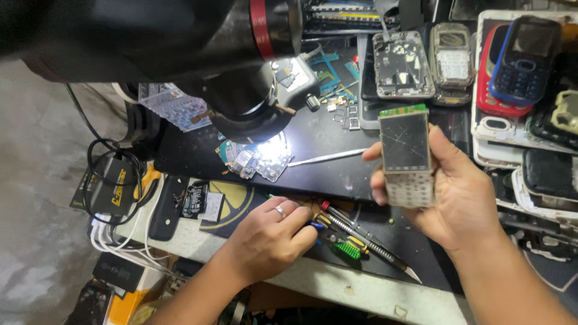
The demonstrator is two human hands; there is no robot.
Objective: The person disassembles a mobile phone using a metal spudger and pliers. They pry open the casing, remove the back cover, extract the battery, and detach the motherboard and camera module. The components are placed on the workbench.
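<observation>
Gripping the light, fragile cracked-screen phone board [408,153] by its edges in my right hand [457,192], my left fingers [301,225] closed on a screwdriver [317,226].

Two bare forearms are being shown, with no sleeves, watch or bracelet being worn on either. A plain, narrow silver-coloured metal ring [280,210] is being worn on one finger of the left hand [271,238]. Nothing is being worn on the right hand [457,192], and short, unpainted nails are being shown on its fingers [379,195]

Workbench [337,286]: black mat [325,135], circuit boards [256,159] (lit), tweezers [325,157], screwdrivers [355,232].
</observation>
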